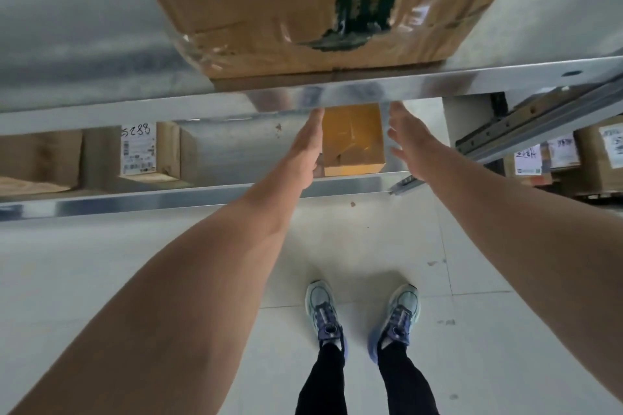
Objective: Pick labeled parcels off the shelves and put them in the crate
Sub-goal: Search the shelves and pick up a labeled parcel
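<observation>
A small yellow-brown cardboard parcel [352,140] stands on the lower metal shelf [202,194], straight ahead. My left hand [308,152] reaches in flat along the parcel's left side, fingers straight; whether it touches is unclear. My right hand [409,141] is spread open just right of the parcel, a small gap between them. Both sets of fingertips run up under the edge of the upper shelf [438,86] and are partly hidden. No crate is in view.
A large taped brown box [269,10] sits on the upper shelf above. To the left on the lower shelf stands a box with a white label [139,152]. More labeled parcels [573,155] fill a rack at right. My feet stand on pale floor tiles [135,280].
</observation>
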Motion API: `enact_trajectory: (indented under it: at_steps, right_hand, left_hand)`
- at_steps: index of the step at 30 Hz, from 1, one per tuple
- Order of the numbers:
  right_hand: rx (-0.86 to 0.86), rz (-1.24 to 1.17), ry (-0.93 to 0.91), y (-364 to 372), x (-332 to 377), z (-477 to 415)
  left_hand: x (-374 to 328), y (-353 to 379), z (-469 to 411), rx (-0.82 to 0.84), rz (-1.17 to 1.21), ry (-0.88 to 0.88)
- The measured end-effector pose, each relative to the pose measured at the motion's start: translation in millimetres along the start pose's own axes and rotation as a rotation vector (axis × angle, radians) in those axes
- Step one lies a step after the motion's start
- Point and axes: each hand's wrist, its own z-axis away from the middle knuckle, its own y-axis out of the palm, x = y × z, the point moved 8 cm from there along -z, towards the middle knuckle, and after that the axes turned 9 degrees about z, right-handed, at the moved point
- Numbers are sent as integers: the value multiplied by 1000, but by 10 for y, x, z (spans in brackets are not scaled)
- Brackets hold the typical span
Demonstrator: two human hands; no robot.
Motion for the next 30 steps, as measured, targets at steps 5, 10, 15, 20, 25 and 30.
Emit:
enact_trajectory:
  at_steps: [5,10,15,20,25,30]
  right_hand:
    - [11,-16,-14,66,21,-132]
    - [3,-77,-57,74,43,-104]
    - [-83,-158,-130,-19,125,2]
    - [-117,-218,-173,-67,138,107]
    - [-81,-259,-138,-48,-68,125]
    - [-52,-218,-61,-16,-210,107]
  left_hand:
    - [-19,46,-218,8,1,5]
    - [-32,23,-198,26,54,77]
    - [-150,-51,-111,58,167,191]
    - [-158,-89,-106,86,224,261]
    - [38,-67,-135,129,224,206]
    - [194,-123,-145,123,233,163]
